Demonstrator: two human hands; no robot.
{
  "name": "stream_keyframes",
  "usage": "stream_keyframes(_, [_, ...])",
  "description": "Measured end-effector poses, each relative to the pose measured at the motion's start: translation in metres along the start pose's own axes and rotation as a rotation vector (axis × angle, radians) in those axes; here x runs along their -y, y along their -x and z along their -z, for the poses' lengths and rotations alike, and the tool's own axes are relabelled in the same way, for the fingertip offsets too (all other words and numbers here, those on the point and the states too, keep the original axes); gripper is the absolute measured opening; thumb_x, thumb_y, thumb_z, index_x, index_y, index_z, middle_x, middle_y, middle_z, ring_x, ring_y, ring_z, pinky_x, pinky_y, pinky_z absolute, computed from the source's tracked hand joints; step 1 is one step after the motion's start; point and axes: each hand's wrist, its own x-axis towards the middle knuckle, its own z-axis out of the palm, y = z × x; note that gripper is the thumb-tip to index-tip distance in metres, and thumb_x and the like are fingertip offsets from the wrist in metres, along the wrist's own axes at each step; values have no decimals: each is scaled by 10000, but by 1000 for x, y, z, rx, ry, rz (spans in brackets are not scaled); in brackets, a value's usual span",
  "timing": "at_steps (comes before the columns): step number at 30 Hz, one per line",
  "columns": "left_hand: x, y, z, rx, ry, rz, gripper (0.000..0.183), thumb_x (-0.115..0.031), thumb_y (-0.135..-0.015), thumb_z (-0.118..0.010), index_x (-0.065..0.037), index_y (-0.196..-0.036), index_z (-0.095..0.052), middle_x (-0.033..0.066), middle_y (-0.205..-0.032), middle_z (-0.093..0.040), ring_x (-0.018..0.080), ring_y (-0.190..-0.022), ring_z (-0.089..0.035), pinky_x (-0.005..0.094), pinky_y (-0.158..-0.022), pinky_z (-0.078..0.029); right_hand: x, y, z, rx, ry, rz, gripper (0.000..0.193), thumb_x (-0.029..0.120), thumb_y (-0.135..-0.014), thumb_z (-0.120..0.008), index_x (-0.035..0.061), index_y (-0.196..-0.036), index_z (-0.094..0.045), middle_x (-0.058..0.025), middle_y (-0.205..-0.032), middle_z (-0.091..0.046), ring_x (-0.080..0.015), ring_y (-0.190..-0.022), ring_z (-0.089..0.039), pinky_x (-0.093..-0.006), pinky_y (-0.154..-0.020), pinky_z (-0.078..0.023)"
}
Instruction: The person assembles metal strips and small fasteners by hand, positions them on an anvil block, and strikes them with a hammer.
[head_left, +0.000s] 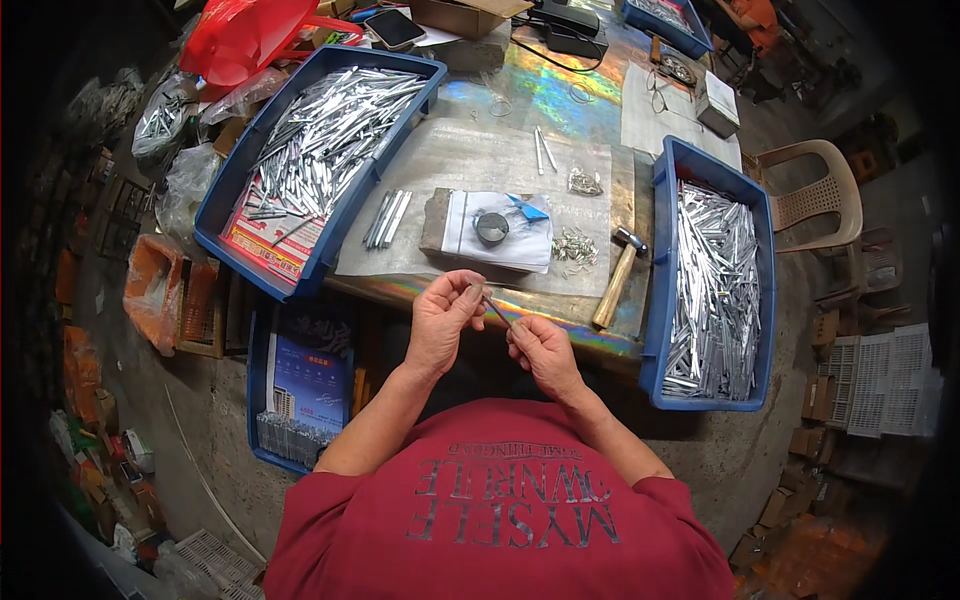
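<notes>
My left hand (443, 322) and my right hand (545, 350) are raised just in front of the table's near edge. Between them a thin metal strip (498, 311) slants, its left end pinched by my left fingers and its other end by my right. Beyond the hands, a small round dark-grey tin (491, 228) stands on a paper-covered block (455, 250), with a blue scrap (528, 208) beside it. Several silver strips (388, 219) lie in a row left of the block. Small metal pieces (574, 248) are heaped to its right.
Blue trays of silver strips flank the work area, the left tray (213, 222) and the right tray (660, 300). A wooden-handled hammer (618, 280) lies at the table's right. Further off are a phone (394, 29), eyeglasses (657, 97) and a white box (717, 104). A plastic chair (815, 190) stands at right.
</notes>
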Motion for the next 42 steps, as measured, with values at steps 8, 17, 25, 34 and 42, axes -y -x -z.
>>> stream_keyframes(8, [-14,2,10,199,-589,-137,110,-47,-727,-596,2,-820,-564,20,-698,-538,54,-604,-472,185,-499,-387,3,5,15,-43,22,-18,204,228,-845,-446,71,-719,-483,33,-570,-453,-18,-462,-355,-150,-419,-286])
stream_keyframes(17, [-10,-2,8,533,-1188,-479,95,-76,-679,-609,-29,-758,-584,85,-645,-519,215,-616,-501,293,-564,-403,22,6,32,2,492,59,284,198,-806,-474,-6,-610,-457,-55,-508,-439,-114,-472,-392,-273,-447,-325])
stream_keyframes(25, [18,7,21,510,-1190,-266,83,-83,-672,-603,-21,-721,-580,92,-652,-536,239,-639,-514,303,-587,-411,13,-16,55,-341,846,410,163,137,-763,-500,-3,-680,-500,-167,-649,-505,-306,-596,-490,-358,-546,-396])
stream_keyframes(34, [18,15,29,353,-797,108,128,-75,-707,-604,-23,-823,-607,53,-725,-589,85,-670,-539,216,-610,-423,-1,-56,87,-455,1355,523,52,86,-699,-546,48,-730,-530,-121,-689,-507,-294,-668,-515,-380,-584,-404])
stream_keyframes(42, [21,15,34,338,-700,151,137,-88,-710,-608,-21,-829,-610,39,-731,-593,76,-674,-531,214,-614,-423,-6,-67,86,-445,1542,459,56,106,-686,-541,74,-697,-496,-97,-683,-505,-285,-673,-506,-397,-595,-367])
